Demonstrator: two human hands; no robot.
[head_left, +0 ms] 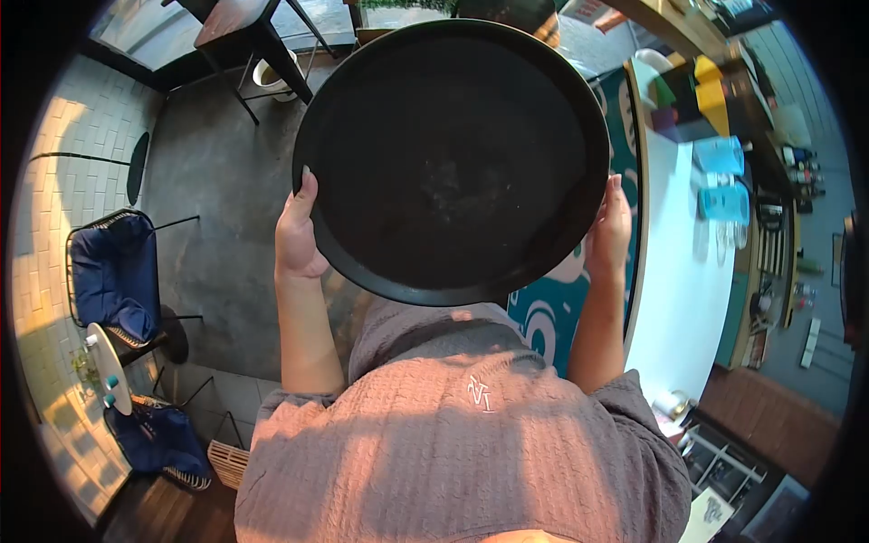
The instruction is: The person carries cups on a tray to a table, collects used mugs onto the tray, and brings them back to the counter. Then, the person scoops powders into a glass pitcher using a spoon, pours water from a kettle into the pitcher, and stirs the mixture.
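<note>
A large round black tray [453,163] is held up in front of my body, its dark inner face with some pale smudges turned towards the camera. My left hand [300,231] grips its left edge, the thumb resting on the rim and the other fingers mostly hidden behind. On the opposite edge my right hand [611,231] holds the rim, also with the thumb showing and the fingers largely out of sight. Nothing lies on the tray.
To the right runs a white counter [674,271] with blue containers [724,204] near its far end. Blue-cushioned chairs [113,281] and a small round table [109,366] stand at the left. A dark stool [237,27] is at the upper left.
</note>
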